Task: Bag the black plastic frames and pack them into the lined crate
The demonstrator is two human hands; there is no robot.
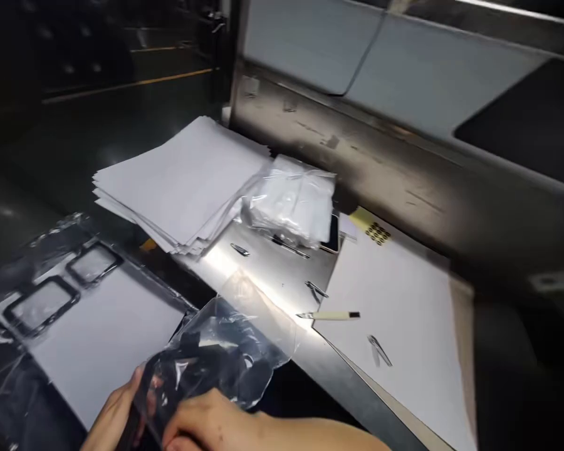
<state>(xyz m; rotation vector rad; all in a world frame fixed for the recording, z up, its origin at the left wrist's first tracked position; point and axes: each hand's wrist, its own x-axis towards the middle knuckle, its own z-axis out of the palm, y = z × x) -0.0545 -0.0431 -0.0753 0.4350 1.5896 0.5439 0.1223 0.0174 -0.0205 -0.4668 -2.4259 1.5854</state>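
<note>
At the bottom of the head view, a clear plastic bag (258, 326) is spread between my hands, its loose end over the table edge. My left hand (115, 410) grips the bag's near side, and some fingertips show through the film. Curled fingers of my right hand (207, 416) are closed on the bag just to the right. Something dark shows at or behind the film; I cannot make out what it is. To the left, two black rectangular frames (42, 305) lie on a white sheet (108, 319), with clear film around them.
A stack of white paper (183, 175) stands at the back beside a plastic-wrapped white pack (294, 197). On the metal table (263, 266) are a craft knife (333, 316), tweezers (380, 351), nail clippers (316, 291) and a pen (290, 247). A metal panel (357, 150) rises behind.
</note>
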